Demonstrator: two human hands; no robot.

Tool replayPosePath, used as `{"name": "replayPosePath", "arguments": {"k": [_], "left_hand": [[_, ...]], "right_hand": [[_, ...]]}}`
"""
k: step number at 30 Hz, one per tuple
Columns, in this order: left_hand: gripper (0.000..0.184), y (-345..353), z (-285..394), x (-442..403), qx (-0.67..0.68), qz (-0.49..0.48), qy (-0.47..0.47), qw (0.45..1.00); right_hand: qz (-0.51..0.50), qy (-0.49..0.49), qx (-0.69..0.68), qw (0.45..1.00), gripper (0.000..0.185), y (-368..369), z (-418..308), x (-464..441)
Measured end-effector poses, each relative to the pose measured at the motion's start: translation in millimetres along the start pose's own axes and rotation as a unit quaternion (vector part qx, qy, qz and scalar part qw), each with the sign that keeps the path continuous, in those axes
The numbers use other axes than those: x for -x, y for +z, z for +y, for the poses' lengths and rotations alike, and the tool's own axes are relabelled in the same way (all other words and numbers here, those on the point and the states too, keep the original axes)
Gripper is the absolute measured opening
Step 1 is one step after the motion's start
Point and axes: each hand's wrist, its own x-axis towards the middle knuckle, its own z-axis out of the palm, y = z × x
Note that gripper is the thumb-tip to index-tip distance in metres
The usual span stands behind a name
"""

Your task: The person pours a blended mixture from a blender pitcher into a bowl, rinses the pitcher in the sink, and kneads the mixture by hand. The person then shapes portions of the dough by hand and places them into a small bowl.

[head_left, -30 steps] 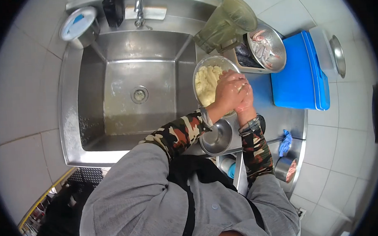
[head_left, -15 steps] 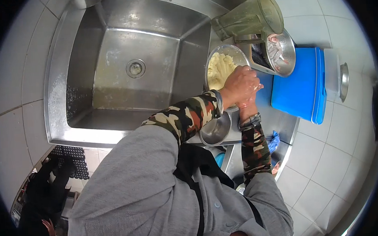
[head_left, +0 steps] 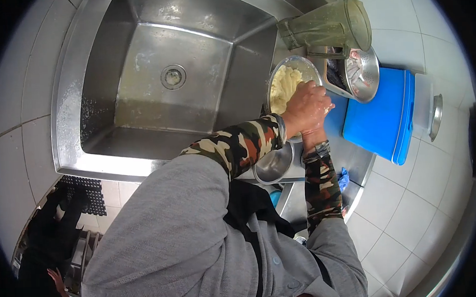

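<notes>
Over the near edge of a round bowl, my left hand is closed and pressed against my right hand. The left one lies on top and covers much of the right, whose fingers are mostly hidden. Wet, pale residue clings to the skin. Whatever is between the palms cannot be made out. Inside the bowl is a soft, lumpy, pale yellow dough-like mass. Just below my left wrist stands a metal bowl.
A deep steel sink lies at left. Beyond the dough bowl are a cloudy blender jug on its side and a perforated metal colander with pale pink pieces. A blue box stands right. A person's hand shows bottom left.
The camera view has shifted a little, so the sink and bowls sit slightly differently in it. My hands stay pressed together by the dough bowl.
</notes>
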Motion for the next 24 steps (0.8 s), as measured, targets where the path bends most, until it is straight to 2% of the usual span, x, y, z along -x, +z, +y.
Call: {"name": "replayPosePath", "arguments": {"k": [5,7,10,14,16,17,18,19,20,22,23,24], "left_hand": [[0.017,-2,2,-1,-0.004,-0.005,-0.002,1.000],[0.020,-3,5,-1,-0.007,0.025,0.026,0.999],[0.020,-1,3,-1,0.007,-0.013,0.020,1.000],[0.020,7,-3,-3,0.023,-0.006,0.022,0.999],[0.019,9,-9,-9,0.060,-0.057,-0.049,0.995],[0.019,21,-20,-5,0.148,-0.014,-0.070,0.986],[0.019,25,-25,-14,0.321,-0.009,-0.278,0.905],[0.023,33,-41,-16,0.296,0.017,-0.332,0.896],[0.031,4,-32,-27,0.517,0.058,-0.454,0.723],[0.038,18,-61,-18,0.694,0.087,-0.515,0.496],[0.038,9,-59,-20,0.691,0.082,-0.513,0.502],[0.040,2,-55,-19,0.695,0.082,-0.532,0.477]], "right_hand": [[0.003,0.004,0.002,1.000,0.046,0,1,-2],[0.005,0.006,0.001,1.000,0.047,-1,2,1],[0.008,0.010,0.003,1.000,0.047,0,2,5],[0.023,0.016,0.028,0.999,0.048,5,-3,0],[0.048,0.029,0.061,0.997,0.048,9,-10,-3],[0.084,0.043,0.086,0.992,0.048,13,-15,-5],[0.132,0.055,0.105,0.984,0.048,17,-21,-5],[0.216,0.048,0.118,0.968,0.049,40,-21,2],[0.215,0.034,0.114,0.969,0.049,37,-28,9],[0.241,0.042,0.341,0.908,0.060,26,-34,16],[0.262,0.012,0.399,0.879,0.058,29,-29,20],[0.261,0.007,0.395,0.881,0.058,28,-25,19]]}}
